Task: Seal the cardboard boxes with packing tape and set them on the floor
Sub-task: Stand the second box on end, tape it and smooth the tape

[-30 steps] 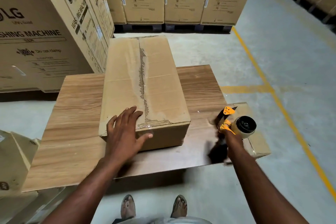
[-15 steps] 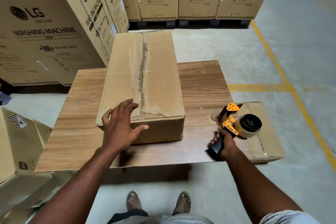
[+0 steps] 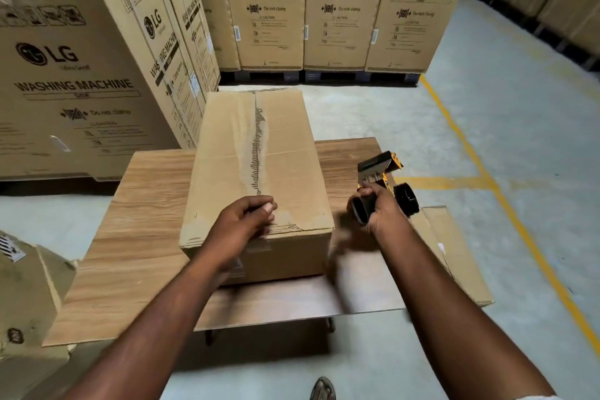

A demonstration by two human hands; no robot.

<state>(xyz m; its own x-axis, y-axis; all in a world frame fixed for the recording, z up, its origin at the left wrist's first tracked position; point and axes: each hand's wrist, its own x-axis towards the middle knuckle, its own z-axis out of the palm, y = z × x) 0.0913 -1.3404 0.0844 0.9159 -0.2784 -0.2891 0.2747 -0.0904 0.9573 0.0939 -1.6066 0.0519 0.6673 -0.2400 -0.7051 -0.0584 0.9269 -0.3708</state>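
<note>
A long brown cardboard box (image 3: 285, 153) lies on a wooden table (image 3: 143, 237), its flaps closed with a ragged, torn seam running down the middle of the top. My left hand (image 3: 248, 221) rests on the box's near top edge at the seam, fingers curled inward. To the right of the box, my right hand (image 3: 380, 208) grips the black handle of a yellow-and-black tape dispenser (image 3: 386, 178), lifted off the table with its roll on the right.
Another cardboard box (image 3: 454, 256) sits on the floor beside the table's right edge. Tall washing machine cartons (image 3: 81, 75) stand left and behind on pallets. More cartons (image 3: 29, 295) crowd the near left. Yellow floor lines (image 3: 506, 204) run on the right.
My right hand has lifted the tape dispenser off the table and moved it towards the box. My left hand slid right to the seam and curled its fingers. The camera tilted up.
</note>
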